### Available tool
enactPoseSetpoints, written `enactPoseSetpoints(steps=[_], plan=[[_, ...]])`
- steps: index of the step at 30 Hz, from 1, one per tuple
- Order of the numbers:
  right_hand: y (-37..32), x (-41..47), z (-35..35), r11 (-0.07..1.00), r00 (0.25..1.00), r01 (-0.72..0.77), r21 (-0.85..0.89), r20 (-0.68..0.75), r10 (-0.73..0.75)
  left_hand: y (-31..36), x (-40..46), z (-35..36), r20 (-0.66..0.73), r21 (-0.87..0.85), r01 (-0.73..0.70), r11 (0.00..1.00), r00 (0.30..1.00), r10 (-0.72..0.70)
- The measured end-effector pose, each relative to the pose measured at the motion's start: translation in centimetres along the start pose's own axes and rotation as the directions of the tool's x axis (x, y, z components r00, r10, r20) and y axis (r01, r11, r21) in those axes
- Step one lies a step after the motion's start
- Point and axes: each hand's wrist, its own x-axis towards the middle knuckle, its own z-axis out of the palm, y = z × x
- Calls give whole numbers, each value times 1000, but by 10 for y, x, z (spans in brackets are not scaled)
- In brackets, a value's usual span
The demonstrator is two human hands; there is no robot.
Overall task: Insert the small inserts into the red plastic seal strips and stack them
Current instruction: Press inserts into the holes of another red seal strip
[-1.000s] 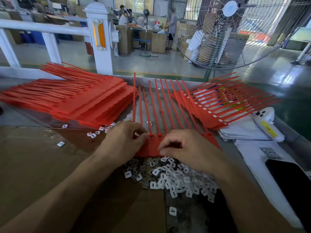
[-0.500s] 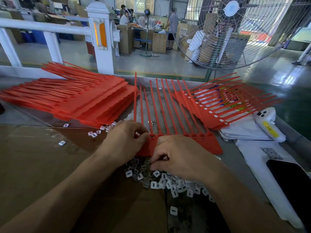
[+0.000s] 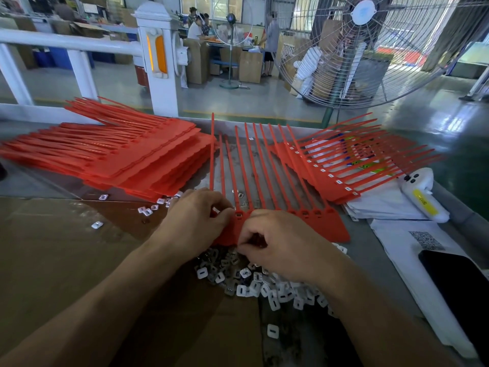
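Our left hand (image 3: 197,221) pinches the head end of the red seal strip sheet (image 3: 267,197) lying mid-bench, while our right hand (image 3: 280,245) curls its fingers at the sheet's near edge; we cannot tell whether they hold anything. The pile of small inserts (image 3: 264,284) lies just nearer us, and stacks of strips (image 3: 127,160) rest toward the far left and far right (image 3: 352,168).

Beyond your table's far edge stands a big wire-caged fan (image 3: 370,49) and a white railing post (image 3: 158,62). At the right edge lie a dark phone (image 3: 457,284), white papers (image 3: 397,237) and a white handheld device (image 3: 423,197).
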Motion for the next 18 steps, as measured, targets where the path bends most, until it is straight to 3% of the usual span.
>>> enactPoseSetpoints(steps=[7, 11, 18], plan=[[3, 1, 1, 997, 999, 23, 71, 33, -25, 0, 1, -1, 10, -1, -3, 1000, 1000, 3], [1, 3, 3, 997, 992, 66, 31, 101, -69, 0, 1, -1, 29, -2, 5, 1000, 1000, -5], [-1, 3, 4, 990, 988, 137, -43, 80, -133, -2, 1, 0, 27, -5, 9, 1000, 1000, -9]])
